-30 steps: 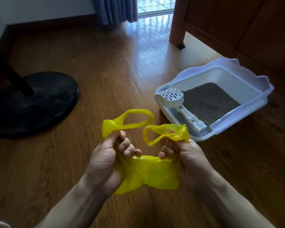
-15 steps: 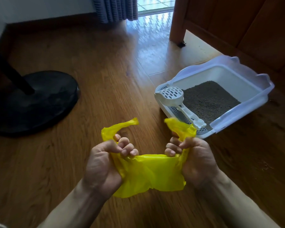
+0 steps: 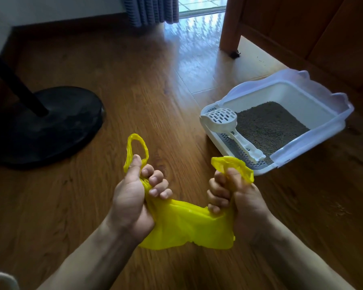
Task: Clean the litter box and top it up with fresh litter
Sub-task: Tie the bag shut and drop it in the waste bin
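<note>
A yellow plastic bag (image 3: pixel 187 225) is stretched between both hands above the wooden floor. My left hand (image 3: pixel 132 199) grips one side, with a handle loop sticking up past the thumb. My right hand (image 3: pixel 237 197) grips the other side, its handle bunched above the fist. To the right stands a white litter box (image 3: pixel 314 101) holding grey litter (image 3: pixel 268 124). A white slotted scoop (image 3: pixel 224 122) lies on the box's near grated ledge.
A black round stand base (image 3: pixel 57 122) with a slanted pole sits on the floor at left. Wooden furniture (image 3: pixel 302 28) rises behind the litter box. A curtain (image 3: pixel 149 9) hangs at the far doorway. Bare floor lies between me and the box.
My hands have drawn further apart, pulling the bag's mouth wider. The left handle loop now stands upright and the right one is crumpled in the fist.
</note>
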A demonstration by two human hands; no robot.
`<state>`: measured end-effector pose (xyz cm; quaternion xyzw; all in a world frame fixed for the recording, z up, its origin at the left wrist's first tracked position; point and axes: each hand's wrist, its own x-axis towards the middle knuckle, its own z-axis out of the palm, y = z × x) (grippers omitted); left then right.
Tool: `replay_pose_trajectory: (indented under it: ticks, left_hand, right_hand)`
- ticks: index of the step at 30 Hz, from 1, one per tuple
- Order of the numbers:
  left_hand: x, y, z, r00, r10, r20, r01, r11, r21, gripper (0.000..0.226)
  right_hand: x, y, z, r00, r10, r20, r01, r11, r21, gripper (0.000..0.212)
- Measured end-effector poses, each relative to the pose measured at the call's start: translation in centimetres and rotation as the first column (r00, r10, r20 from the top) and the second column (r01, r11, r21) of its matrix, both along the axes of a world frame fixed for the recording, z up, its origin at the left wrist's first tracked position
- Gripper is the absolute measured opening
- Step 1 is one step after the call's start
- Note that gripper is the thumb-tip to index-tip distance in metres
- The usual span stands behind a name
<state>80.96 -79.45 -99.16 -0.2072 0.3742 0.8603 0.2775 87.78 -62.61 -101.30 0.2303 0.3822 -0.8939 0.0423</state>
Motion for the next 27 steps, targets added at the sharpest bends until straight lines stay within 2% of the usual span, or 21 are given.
replay_pose_trajectory:
  ticks: [2,6,7,10,11,12,13,14,15,16,19,22,24,25,27]
  left_hand:
    - [0.2,0.1,0.0,1.0,-0.014,0.019,0.014,1.0,0.015,0.034]
    - [0.9,0.7,0.0,0.984,-0.179,-0.01,0.178,0.983,-0.044,0.028]
    - [1.2,1.0,0.0,0.969,-0.241,-0.043,0.237,0.967,-0.096,0.031]
    - [1.9,1.6,0.2,0.908,-0.384,-0.165,0.314,0.888,-0.336,0.044]
    - [2.0,1.7,0.2,0.891,-0.409,-0.2,0.313,0.869,-0.382,0.038]
    - [1.9,1.7,0.1,0.871,-0.433,-0.231,0.315,0.854,-0.414,0.031]
    - [1.8,1.5,-0.1,0.851,-0.462,-0.251,0.325,0.838,-0.439,0.027]
    - [1.6,1.4,-0.4,0.821,-0.501,-0.273,0.345,0.817,-0.462,0.026]
    - [1.5,1.1,-0.7,0.783,-0.545,-0.3,0.368,0.794,-0.484,0.025]
    - [1.5,0.9,-1.0,0.734,-0.591,-0.335,0.391,0.771,-0.503,0.024]
    - [2.0,0.4,-0.8,0.522,-0.714,-0.467,0.41,0.69,-0.596,0.025]
    - [2.2,0.2,-0.6,0.331,-0.82,-0.466,0.299,0.56,-0.773,0.017]
    - [2.1,0.2,-0.4,0.277,-0.856,-0.437,0.291,0.508,-0.811,0.017]
    - [1.9,0.1,-0.4,0.279,-0.861,-0.425,0.311,0.5,-0.808,0.017]
    - [1.8,-0.1,-0.1,0.324,-0.836,-0.442,0.355,0.541,-0.762,0.01]
  right_hand:
    - [0.2,-0.1,0.1,0.991,0.112,-0.078,-0.11,0.993,0.035,0.031]
    - [0.7,-0.8,0.8,0.952,0.246,-0.184,-0.158,0.905,0.394,0.016]
    - [0.7,-1.2,0.9,0.938,0.276,-0.21,-0.164,0.886,0.434,0.021]
    - [0.6,-2.6,1.2,0.911,0.32,-0.259,-0.203,0.896,0.394,0.027]
    - [0.7,-2.8,1.0,0.901,0.321,-0.291,-0.146,0.857,0.494,0.027]
    - [0.8,-2.8,0.9,0.885,0.346,-0.312,-0.04,0.724,0.688,0.027]
    - [0.9,-2.7,0.7,0.865,0.393,-0.311,0.081,0.502,0.861,0.031]
    - [1.0,-2.7,0.9,0.85,0.439,-0.291,0.183,0.271,0.945,0.039]
    - [1.1,-2.6,1.3,0.847,0.469,-0.252,0.229,0.105,0.968,0.047]
    - [1.0,-2.5,1.6,0.847,0.484,-0.222,0.236,0.034,0.971,0.052]
    - [0.3,-2.1,2.0,0.814,0.565,-0.132,0.223,-0.094,0.97,0.063]
    - [-0.5,-1.3,1.6,0.717,0.697,0.019,0.172,-0.204,0.964,0.043]
    - [-0.6,-1.1,1.7,0.677,0.728,0.111,0.068,-0.212,0.975,0.028]
    - [-0.5,-1.0,1.7,0.684,0.717,0.131,0.028,-0.206,0.978,0.028]
    - [-0.5,-1.0,1.7,0.716,0.688,0.117,0.059,-0.227,0.972,0.03]
